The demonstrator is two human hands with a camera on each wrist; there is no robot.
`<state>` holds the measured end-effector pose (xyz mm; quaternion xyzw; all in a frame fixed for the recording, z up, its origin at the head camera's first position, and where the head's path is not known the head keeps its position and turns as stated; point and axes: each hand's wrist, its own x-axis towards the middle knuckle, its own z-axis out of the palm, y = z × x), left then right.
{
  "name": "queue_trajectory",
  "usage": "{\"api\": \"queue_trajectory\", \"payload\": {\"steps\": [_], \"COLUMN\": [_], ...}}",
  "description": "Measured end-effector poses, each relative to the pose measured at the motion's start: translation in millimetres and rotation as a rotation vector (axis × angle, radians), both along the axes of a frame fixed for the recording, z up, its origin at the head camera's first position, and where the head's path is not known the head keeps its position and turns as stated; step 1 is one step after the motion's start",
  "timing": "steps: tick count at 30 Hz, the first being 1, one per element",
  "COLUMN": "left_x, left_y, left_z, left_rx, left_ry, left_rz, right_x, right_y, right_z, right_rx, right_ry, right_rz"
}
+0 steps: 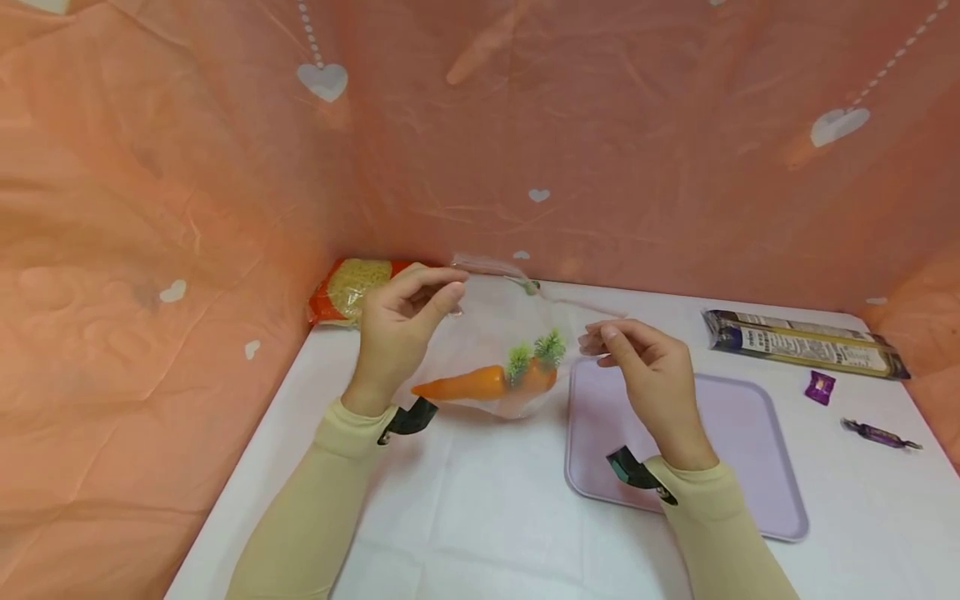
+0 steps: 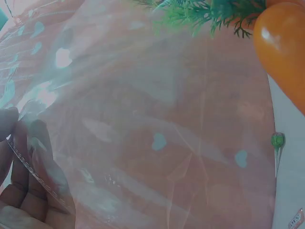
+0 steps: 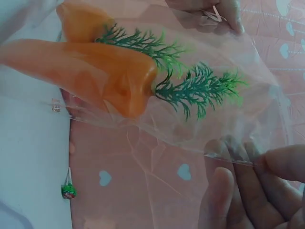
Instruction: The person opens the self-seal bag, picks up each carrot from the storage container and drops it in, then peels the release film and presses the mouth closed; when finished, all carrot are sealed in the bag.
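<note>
A clear plastic bag [image 1: 480, 337] hangs above the table between my two hands. My left hand [image 1: 397, 321] pinches its left edge between thumb and fingers. The opposite edge is pinched by my right hand [image 1: 656, 379], and in the right wrist view the thumb [image 3: 286, 160] presses the film against the fingers. Inside lie two orange carrots with green frilly tops: one [image 1: 461, 384] points left, the other [image 1: 538, 380] sits beside it on the right. Seen through the film in the left wrist view is a carrot [image 2: 281, 38] near the top right corner.
A lilac tray [image 1: 750, 450] lies under my right hand. A red packet of pasta [image 1: 356, 292] is at the back left, a lollipop [image 1: 532, 287] behind the bag. Long packets [image 1: 810, 343], a purple sweet [image 1: 821, 387] and a twist-wrapped sweet [image 1: 881, 434] lie right. Orange curtain [image 1: 637, 167] encloses the table.
</note>
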<state>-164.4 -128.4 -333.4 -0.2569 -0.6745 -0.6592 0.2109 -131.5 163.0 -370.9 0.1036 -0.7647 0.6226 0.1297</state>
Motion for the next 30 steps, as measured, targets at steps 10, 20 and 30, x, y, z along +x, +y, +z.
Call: {"api": "queue_trajectory", "payload": {"steps": [10,20,30], "left_x": [-8.1,-4.5,-8.8], "left_y": [8,21,36], "left_z": [-6.6,1.6,-1.2], "left_rx": [-0.054,-0.166,-0.224], "left_ry": [-0.096,-0.039,0.136], "left_rz": [-0.078,-0.023,-0.035], "right_x": [4.4,7.1,-13.1], "right_y": [3,-48,-73], "right_z": [3.6,55.1,59.0], "right_rx": [-0.054,0.091,0.278], "right_ry": [0.037,0.608,0.711], "right_rz": [-0.152,-0.218,-0.130]}}
